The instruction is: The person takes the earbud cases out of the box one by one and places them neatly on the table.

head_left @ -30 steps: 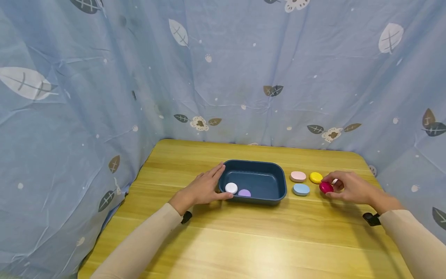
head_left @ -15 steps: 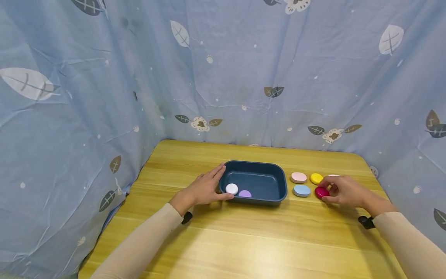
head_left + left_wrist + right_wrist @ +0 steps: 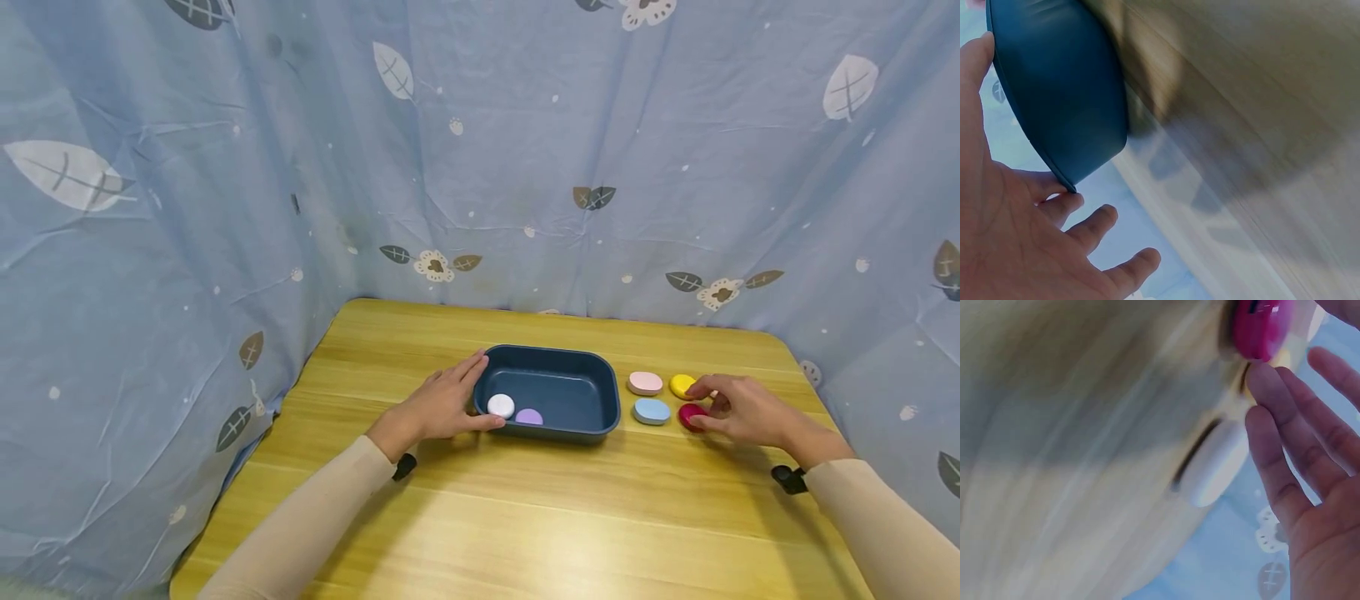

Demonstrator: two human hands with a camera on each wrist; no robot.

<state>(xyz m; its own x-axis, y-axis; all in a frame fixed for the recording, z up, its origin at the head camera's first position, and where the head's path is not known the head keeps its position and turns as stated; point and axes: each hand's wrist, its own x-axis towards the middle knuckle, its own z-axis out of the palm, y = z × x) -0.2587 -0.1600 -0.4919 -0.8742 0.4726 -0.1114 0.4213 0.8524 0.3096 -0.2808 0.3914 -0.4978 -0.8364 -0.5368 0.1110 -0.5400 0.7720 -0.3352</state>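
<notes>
In the head view, my left hand (image 3: 442, 402) rests against the left end of a dark blue rectangular dish (image 3: 558, 430), fingers spread. The left wrist view shows thumb and fingertips touching the rim of the dish (image 3: 1063, 94). Inside lie a white round piece (image 3: 501, 407) and a lilac one (image 3: 528, 417). My right hand (image 3: 750, 414) hovers over a glossy magenta round case (image 3: 690, 417) on the table, thumb overlapping it and fingertips at a yellow round piece (image 3: 681, 386). In the right wrist view its fingers are spread, apart from the magenta case (image 3: 1263, 328).
Between the dish and my right hand lie a pale pink oval piece (image 3: 645, 383) and a light blue one (image 3: 652, 412). A white piece (image 3: 1216, 465) sits near my right fingers, mostly hidden in the head view. A blue patterned curtain (image 3: 525, 167) surrounds the wooden table (image 3: 525, 517).
My right hand has moved slightly left with the magenta case, set it down in front of the yellow piece, and loosened its fingers. The left hand stays at the dish.
</notes>
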